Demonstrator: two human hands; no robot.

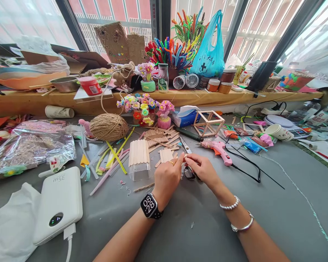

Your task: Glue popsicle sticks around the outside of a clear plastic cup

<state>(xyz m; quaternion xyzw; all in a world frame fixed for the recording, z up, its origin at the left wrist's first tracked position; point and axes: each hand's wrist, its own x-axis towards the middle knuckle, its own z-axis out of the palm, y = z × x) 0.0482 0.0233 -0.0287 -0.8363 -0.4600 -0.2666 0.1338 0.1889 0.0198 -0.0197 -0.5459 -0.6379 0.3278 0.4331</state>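
My left hand (167, 179) and my right hand (202, 168) meet at the fingertips over the grey table. Both are closed in a pinch on something small, too hidden to name. Scissors (185, 145) lie just beyond the fingers, their handles (190, 173) partly under my right hand. To the left, a row of flat craft sticks (139, 153) rests on a clear plastic box (140, 171). More loose sticks (166, 155) are spread beyond my left hand. A pink glue gun (218, 150) lies to the right of my right hand.
A twine ball (109, 126), a wooden stick frame (209, 123) and pipe-cleaner flowers (143, 107) stand behind the work area. At left lies a white power bank (60, 203) with its cable. The glue gun's black cord (246, 171) loops on the right. A cluttered ledge (142, 97) runs along the window.
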